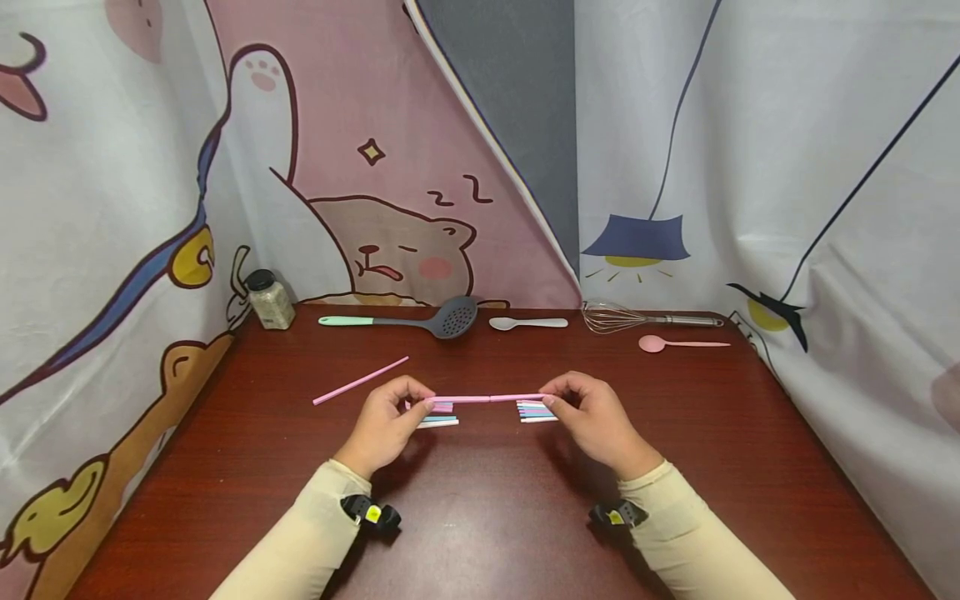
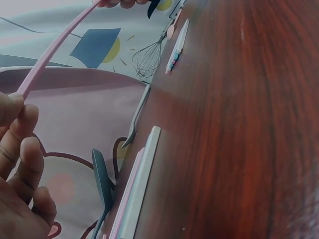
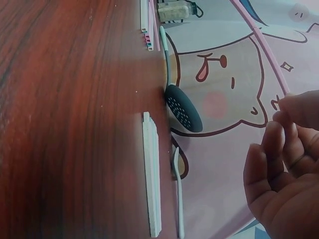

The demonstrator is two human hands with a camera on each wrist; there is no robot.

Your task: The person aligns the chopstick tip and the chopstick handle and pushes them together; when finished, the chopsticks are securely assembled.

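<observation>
My left hand [image 1: 386, 427] and right hand [image 1: 600, 417] pinch the two ends of a slim pink straw-like stick [image 1: 461, 399] between thumb and fingers. It stretches level above the table, with a visible joint or kink midway. In the right wrist view, the pink stick [image 3: 269, 55] runs up from the right fingertips; in the left wrist view it slants up to the far hand. Beneath the left hand lies a bundle of pink, blue and white sticks [image 1: 447, 421], partly hidden. A second bundle [image 1: 534, 412] lies under the right fingers.
Another pink stick [image 1: 360, 381] lies alone at the left. Along the table's back edge are a lidded jar [image 1: 272, 304], a slotted skimmer [image 1: 453, 318], a white spoon [image 1: 528, 323], a whisk [image 1: 618, 317] and a pink spoon [image 1: 652, 343]. Printed curtains [image 1: 525, 150] hang behind.
</observation>
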